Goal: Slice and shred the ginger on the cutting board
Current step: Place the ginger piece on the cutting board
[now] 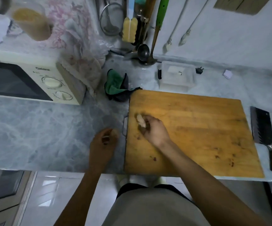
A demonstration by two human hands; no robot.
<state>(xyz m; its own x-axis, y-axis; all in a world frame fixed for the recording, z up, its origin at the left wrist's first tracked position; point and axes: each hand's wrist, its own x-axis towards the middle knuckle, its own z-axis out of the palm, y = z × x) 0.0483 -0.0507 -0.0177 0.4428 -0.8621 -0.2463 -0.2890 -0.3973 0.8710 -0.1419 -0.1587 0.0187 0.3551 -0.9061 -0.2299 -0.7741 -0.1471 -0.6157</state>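
A wooden cutting board lies on the marble counter. My right hand reaches across to the board's left part and grips a pale piece of ginger in its fingertips. My left hand hovers over the counter just left of the board, fingers curled; whether it holds anything is unclear. A dark cleaver with a brown handle lies on the counter right of the board, untouched.
A cream microwave stands at the left. A green cloth sits beyond the board's far left corner, and a clear plastic box behind the board. Utensils hang on the back wall. The counter's front edge runs just below the board.
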